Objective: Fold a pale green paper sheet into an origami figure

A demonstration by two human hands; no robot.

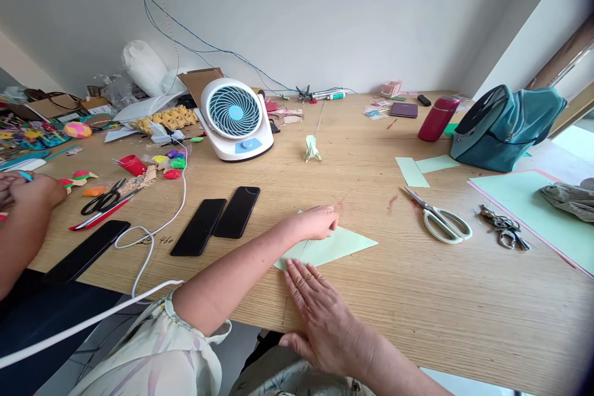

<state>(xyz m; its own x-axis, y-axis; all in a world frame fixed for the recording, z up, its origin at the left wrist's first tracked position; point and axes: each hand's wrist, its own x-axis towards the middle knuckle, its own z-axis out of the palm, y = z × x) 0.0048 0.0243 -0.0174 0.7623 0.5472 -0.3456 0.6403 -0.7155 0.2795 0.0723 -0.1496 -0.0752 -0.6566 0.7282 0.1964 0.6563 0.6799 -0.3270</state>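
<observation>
A pale green sheet of paper, folded to a long point on the right, lies on the table in front of me. My left hand reaches across from the left, its fingers curled closed at the paper's upper edge; the fingertips are partly hidden. Below it, my right hand rests flat with the palm down. Its fingertips touch the paper's lower left edge, and its thumb is spread to the left. Farther back stands a small folded figure of the same green paper.
To the right lie scissors, keys, green paper strips, a red bottle and a teal bag. On the left are two phones, a white cable and a fan. Another person's hands work far left.
</observation>
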